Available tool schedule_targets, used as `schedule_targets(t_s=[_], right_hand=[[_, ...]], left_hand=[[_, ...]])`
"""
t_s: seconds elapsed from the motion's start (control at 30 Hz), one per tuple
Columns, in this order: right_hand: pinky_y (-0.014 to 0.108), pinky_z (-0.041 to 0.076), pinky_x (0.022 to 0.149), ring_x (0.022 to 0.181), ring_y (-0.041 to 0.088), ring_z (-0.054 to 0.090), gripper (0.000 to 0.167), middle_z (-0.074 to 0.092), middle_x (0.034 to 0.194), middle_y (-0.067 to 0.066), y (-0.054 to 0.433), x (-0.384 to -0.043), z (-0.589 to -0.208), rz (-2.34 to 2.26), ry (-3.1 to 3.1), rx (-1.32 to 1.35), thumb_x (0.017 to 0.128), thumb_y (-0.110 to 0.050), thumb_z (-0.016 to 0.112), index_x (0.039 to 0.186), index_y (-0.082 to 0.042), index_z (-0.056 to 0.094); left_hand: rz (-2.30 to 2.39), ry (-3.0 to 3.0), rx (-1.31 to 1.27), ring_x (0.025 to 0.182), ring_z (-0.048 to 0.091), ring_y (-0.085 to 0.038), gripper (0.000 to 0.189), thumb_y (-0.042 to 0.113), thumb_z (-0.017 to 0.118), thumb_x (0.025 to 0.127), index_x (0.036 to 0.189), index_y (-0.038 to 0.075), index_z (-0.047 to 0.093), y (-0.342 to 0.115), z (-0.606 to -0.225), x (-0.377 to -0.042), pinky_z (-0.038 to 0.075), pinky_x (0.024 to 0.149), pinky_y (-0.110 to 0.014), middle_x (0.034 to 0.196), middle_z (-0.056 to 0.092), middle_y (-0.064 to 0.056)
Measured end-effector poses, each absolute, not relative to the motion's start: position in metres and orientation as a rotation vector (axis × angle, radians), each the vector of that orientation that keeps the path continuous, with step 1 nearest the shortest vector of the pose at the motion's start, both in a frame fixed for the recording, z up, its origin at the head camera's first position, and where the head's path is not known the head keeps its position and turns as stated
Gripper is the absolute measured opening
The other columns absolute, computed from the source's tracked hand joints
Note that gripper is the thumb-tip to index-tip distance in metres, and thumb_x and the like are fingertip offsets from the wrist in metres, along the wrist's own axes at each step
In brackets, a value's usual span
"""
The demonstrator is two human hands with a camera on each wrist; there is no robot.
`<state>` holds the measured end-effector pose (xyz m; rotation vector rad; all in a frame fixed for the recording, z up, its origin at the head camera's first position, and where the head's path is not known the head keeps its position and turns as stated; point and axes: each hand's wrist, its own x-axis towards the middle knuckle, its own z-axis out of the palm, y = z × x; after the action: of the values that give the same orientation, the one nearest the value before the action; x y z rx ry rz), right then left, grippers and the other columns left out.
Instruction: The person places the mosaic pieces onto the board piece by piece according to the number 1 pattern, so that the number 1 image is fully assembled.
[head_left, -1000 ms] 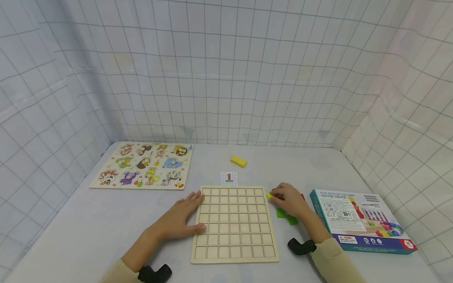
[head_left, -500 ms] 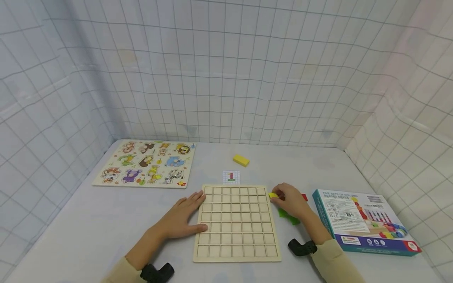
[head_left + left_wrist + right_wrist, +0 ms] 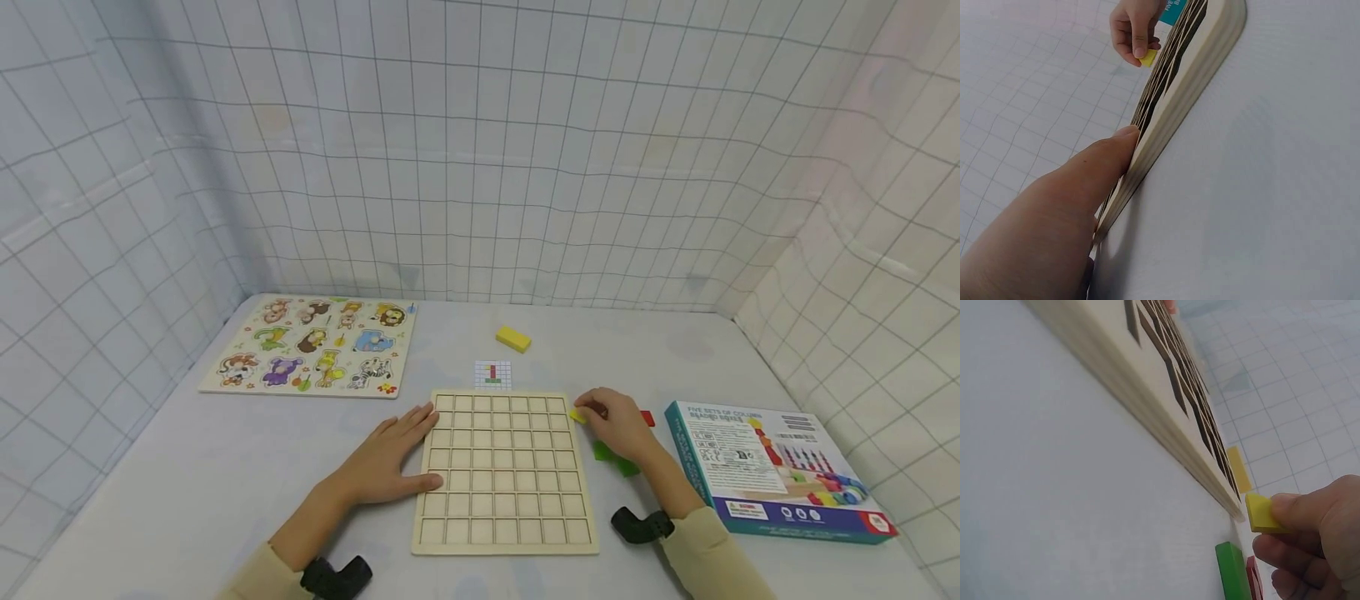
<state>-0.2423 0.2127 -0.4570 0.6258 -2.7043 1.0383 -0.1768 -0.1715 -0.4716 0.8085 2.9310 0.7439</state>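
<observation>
Right of centre in the head view, our right hand [image 3: 617, 423] pinches the yellow tile [image 3: 1260, 514]; our left hand [image 3: 384, 460], fingers apart, rests on the board [image 3: 505, 458]; seemingly mid-pickup, next needing careful alignment

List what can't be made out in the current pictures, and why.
Head: red piece, partly hidden by the right hand.
Head: box, fine print too small to read.
Left wrist: the box again, cut off by the top edge.
Right wrist: yellow tile, partly covered by the right hand.
Right wrist: green block, cut off by the bottom edge.
</observation>
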Motion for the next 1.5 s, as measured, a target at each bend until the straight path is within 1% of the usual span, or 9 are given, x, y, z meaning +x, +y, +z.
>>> schedule_targets(t_s=[0.17,0.37,0.47,0.6,0.7,0.77,1.03,1.17,1.5], right_hand=[[0.030,0.048,0.066,0.075,0.013,0.054,0.006,0.067,0.091,0.002,0.204,-0.244,-0.453,1.077,-2.688,0.644,0.091,-0.005,0.068,0.096,-0.005,0.071],[0.029,0.046,0.064,0.072,0.013,0.051,0.007,0.065,0.089,0.000,0.191,-0.245,-0.449,1.105,-2.721,0.673,0.092,-0.008,0.068,0.097,-0.005,0.071],[0.028,0.045,0.062,0.071,0.012,0.050,0.007,0.065,0.088,-0.001,0.184,-0.246,-0.447,1.109,-2.711,0.713,0.093,-0.009,0.067,0.097,-0.005,0.071],[0.026,0.047,0.060,0.068,0.010,0.055,0.008,0.065,0.087,0.000,0.175,-0.247,-0.444,1.149,-2.697,0.765,0.093,-0.008,0.066,0.098,-0.003,0.071],[0.026,0.047,0.060,0.068,0.009,0.055,0.009,0.065,0.087,0.000,0.167,-0.247,-0.443,1.166,-2.711,0.775,0.093,-0.009,0.067,0.099,-0.003,0.071],[0.026,0.047,0.061,0.069,0.009,0.053,0.009,0.065,0.088,-0.001,0.162,-0.247,-0.442,1.161,-2.722,0.776,0.093,-0.010,0.067,0.098,-0.004,0.071],[0.025,0.048,0.062,0.070,0.009,0.054,0.009,0.066,0.091,0.001,0.143,-0.247,-0.439,1.201,-2.723,0.863,0.093,-0.010,0.067,0.098,-0.004,0.071],[0.025,0.048,0.063,0.071,0.010,0.052,0.008,0.065,0.090,-0.001,0.133,-0.246,-0.438,1.179,-2.720,0.894,0.093,-0.009,0.067,0.097,-0.006,0.072],[0.024,0.049,0.063,0.072,0.009,0.055,0.007,0.066,0.092,0.001,0.114,-0.245,-0.439,1.177,-2.707,0.992,0.093,-0.006,0.066,0.097,-0.006,0.071]], left_hand=[[0.762,2.947,0.822,0.146,0.021,-0.029,0.094,0.064,0.061,0.084,0.154,0.009,0.031,-0.172,-0.473,-0.176,0.019,0.113,-0.055,0.160,0.023,-0.008],[0.781,2.951,0.833,0.144,0.025,-0.031,0.093,0.064,0.062,0.084,0.152,0.007,0.034,-0.171,-0.475,-0.175,0.021,0.112,-0.056,0.158,0.026,-0.011],[0.776,2.949,0.824,0.145,0.024,-0.030,0.093,0.064,0.061,0.084,0.153,0.008,0.033,-0.170,-0.475,-0.175,0.021,0.112,-0.055,0.159,0.026,-0.009],[0.775,2.946,0.825,0.145,0.023,-0.029,0.093,0.064,0.061,0.085,0.153,0.008,0.032,-0.170,-0.474,-0.175,0.020,0.113,-0.055,0.159,0.025,-0.009],[0.768,2.937,0.821,0.145,0.023,-0.029,0.093,0.063,0.061,0.085,0.153,0.008,0.032,-0.171,-0.473,-0.175,0.020,0.113,-0.055,0.159,0.024,-0.009],[0.763,2.930,0.815,0.146,0.022,-0.029,0.093,0.064,0.061,0.085,0.153,0.008,0.031,-0.171,-0.472,-0.175,0.019,0.113,-0.055,0.160,0.024,-0.009],[0.752,2.932,0.817,0.146,0.021,-0.028,0.093,0.064,0.060,0.085,0.154,0.009,0.031,-0.172,-0.472,-0.175,0.019,0.114,-0.055,0.160,0.024,-0.008],[0.753,2.930,0.820,0.146,0.021,-0.028,0.093,0.064,0.060,0.085,0.154,0.009,0.031,-0.172,-0.471,-0.176,0.018,0.114,-0.055,0.160,0.024,-0.008],[0.753,2.932,0.818,0.146,0.021,-0.028,0.093,0.065,0.060,0.085,0.154,0.009,0.031,-0.173,-0.472,-0.176,0.019,0.114,-0.054,0.160,0.023,-0.007]])
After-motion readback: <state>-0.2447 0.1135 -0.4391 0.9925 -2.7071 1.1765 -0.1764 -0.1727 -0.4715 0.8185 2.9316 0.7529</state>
